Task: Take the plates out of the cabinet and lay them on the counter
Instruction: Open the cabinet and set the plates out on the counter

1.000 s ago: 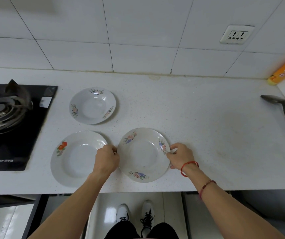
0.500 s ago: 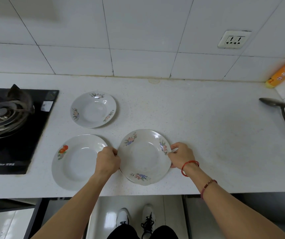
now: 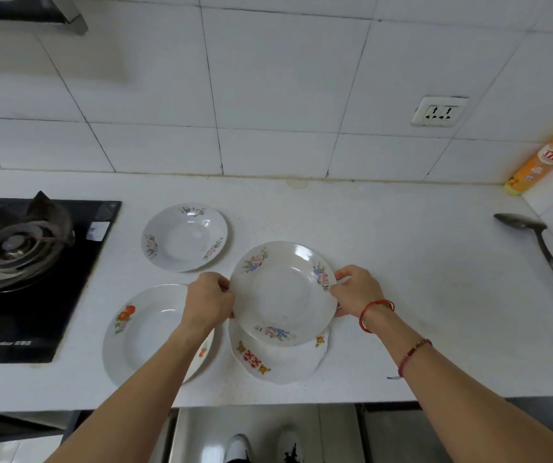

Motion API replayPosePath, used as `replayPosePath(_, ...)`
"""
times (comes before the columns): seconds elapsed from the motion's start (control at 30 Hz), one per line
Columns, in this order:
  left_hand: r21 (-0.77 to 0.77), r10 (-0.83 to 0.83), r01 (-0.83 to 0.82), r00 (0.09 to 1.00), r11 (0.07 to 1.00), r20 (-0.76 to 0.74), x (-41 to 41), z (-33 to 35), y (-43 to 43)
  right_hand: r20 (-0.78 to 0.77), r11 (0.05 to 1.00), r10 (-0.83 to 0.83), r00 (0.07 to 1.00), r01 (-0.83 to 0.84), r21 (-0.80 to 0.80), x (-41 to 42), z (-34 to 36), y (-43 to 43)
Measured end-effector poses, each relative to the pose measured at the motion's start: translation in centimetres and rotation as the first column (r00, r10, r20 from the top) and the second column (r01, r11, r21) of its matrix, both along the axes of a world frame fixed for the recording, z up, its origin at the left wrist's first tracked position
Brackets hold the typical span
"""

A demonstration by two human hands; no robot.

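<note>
Floral plate (image 3: 281, 295), white with pink and blue sprays on its rim, is between my hands near the front edge of the desk (image 3: 418, 279). My left hand (image 3: 208, 302) grips its left rim with curled fingers, the thumb on top. My right hand (image 3: 357, 290) pinches the right rim in the same way. The plate is tilted slightly and covers the far part of a scalloped plate (image 3: 278, 362), which lies flat at the front edge of the desk and carries a red character and small yellow flowers. I cannot tell whether the two plates touch.

Just left of them, also at the front edge, lies a fruit plate (image 3: 148, 332) with an orange-and-red fruit print; my left forearm crosses its right side. Behind it, toward the back edge, sits a smaller deep plate (image 3: 184, 237) with floral sprays, apart from the others.

A black gas hob (image 3: 34, 262) is set into the left end of the desk. A metal ladle (image 3: 535, 242) lies along the right edge, bowl toward the wall. An orange bottle (image 3: 535, 162) with a yellow cap stands in the back right corner. A wall socket (image 3: 438, 111) is set in the white tiles above. Red bracelets (image 3: 375, 314) circle my right wrist.
</note>
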State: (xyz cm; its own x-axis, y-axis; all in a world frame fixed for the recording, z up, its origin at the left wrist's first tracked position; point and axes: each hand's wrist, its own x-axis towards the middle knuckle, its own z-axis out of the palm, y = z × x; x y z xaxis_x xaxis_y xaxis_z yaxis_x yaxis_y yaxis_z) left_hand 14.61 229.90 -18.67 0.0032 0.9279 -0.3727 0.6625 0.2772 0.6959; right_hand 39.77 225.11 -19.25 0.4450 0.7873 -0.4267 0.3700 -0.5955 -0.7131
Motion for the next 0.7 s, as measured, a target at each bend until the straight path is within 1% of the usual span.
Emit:
replayPosePath(0.23,0.017,0.012,-0.012,1.0,1.0,0.015,1.3,-0.4,3.4,-0.004,1.0,0.013,1.0,-0.013,0.006,0.7,0.3,3.2)
replayPosePath(0.33,0.047,0.013,-0.013,1.0,0.999,-0.011,2.2,-0.9,5.6,-0.024,1.0,0.001,1.0,-0.001,0.007,1.3,-0.4,5.3)
replayPosePath(0.7,0.017,0.035,-0.033,0.997,0.999,-0.076,4.6,-4.4,12.9,-0.035,1.0,0.021,0.999,-0.021,-0.017,3.2,-4.2,12.7)
